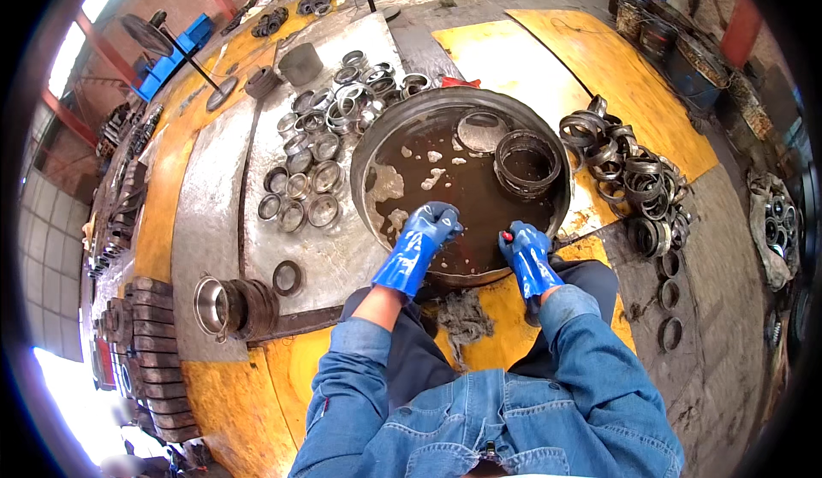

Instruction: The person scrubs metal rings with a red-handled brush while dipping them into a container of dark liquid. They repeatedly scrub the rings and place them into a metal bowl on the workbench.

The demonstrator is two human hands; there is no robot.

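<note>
Both my hands wear long, wet blue rubber gloves and hang over the near part of a wide round metal tub (370,148) of dark liquid. My left hand (435,224) is closed, its fingers curled; anything inside it is hidden. My right hand (525,243) is closed round a small thing whose red end (507,237) pokes out beside the thumb; the rest of it is covered by the glove. In the tub, a stack of dark metal rings (527,166) stands at the right. A pale round piece (482,131) lies near the far side, and patches of foam float on the liquid.
Left of the tub, many shiny metal rings (324,176) cover a metal sheet (214,213). A heap of dark, wet rings (644,189) lies at the right. A grey rag (463,317) rests between my legs. Further left are a pedestal fan (147,36) and stacked metal blocks (160,354).
</note>
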